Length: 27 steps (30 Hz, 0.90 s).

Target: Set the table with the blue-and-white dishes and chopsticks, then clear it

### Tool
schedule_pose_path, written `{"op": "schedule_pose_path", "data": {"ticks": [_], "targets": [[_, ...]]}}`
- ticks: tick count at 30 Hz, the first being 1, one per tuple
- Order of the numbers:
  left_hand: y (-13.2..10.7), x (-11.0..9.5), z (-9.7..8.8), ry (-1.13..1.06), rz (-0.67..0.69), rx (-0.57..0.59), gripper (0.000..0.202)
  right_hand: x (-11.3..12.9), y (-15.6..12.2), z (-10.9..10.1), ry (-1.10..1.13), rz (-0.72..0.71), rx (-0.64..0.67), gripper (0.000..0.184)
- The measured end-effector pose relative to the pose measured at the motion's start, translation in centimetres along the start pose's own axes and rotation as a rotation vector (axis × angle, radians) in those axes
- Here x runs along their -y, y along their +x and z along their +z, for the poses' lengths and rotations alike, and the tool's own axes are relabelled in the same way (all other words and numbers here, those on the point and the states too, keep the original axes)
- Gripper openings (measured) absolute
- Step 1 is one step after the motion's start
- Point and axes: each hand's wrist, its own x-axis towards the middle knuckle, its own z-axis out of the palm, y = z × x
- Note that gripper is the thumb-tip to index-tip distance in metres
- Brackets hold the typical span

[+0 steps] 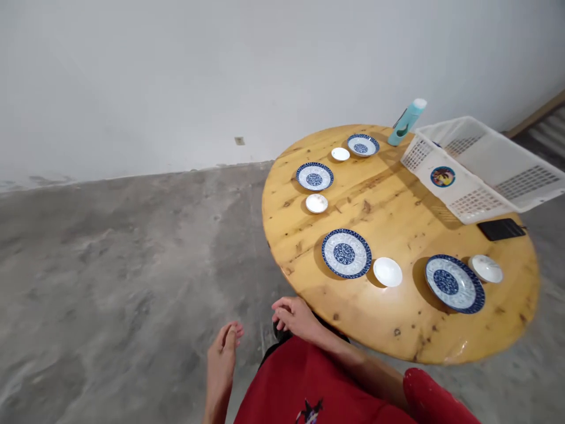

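My left hand point(223, 347) hangs in the air over the floor, left of the table, its fingers loosely bent with nothing in them. My right hand point(296, 318) is beside the near left rim of the round wooden table point(353, 321), in front of my red shirt. It too looks relaxed and holds nothing. Closest to it on the tabletop is a blue-and-white plate point(346, 254), with a small white bowl point(387, 272) to its right. Another such plate point(454, 284) and a white bowl point(486, 268) are farther right.
Toward the back are a plate point(315, 176) with a white bowl point(316, 204), and another plate point(363, 145) with a bowl point(340, 154). A turquoise bottle point(406, 122) stands by a large white plastic basket point(468, 191). A black phone point(501, 229) lies before the basket.
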Motion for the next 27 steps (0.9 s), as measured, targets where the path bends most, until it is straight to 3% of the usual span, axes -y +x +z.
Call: {"op": "schedule_pose_path", "data": {"ticks": [2,4,9,13,16,22,27], "targets": [[2.7,-1.0,-1.6,0.034,0.030,0.025,0.064,1.2,1.4,0.9,0.011,-0.012,-0.052,0.020],[5.1,-2.2,-2.0,0.048,0.056,0.077,0.061,2.1,2.4,1.4,0.023,-0.004,-0.101,0.021],[10.3,-5.6,0.2,0.055,0.077,0.236,0.059,3.8,5.2,2.5,0.006,0.039,-0.176,0.025],[14.2,-8.5,1.3,0.098,0.100,0.340,0.062,5.6,9.5,3.3,-0.043,0.024,-0.165,0.025],[17.5,-10.8,0.1,0.160,0.097,0.337,0.062,7.6,14.1,3.7,-0.028,-0.007,-0.158,0.023],[24.3,-15.5,-4.0,0.311,0.060,0.275,0.062,13.1,23.4,3.3,0.065,-0.079,-0.202,0.023],[28.3,-18.2,-3.9,0.314,0.047,0.230,0.058,15.8,27.2,1.1,0.154,-0.046,-0.236,0.022]]}}
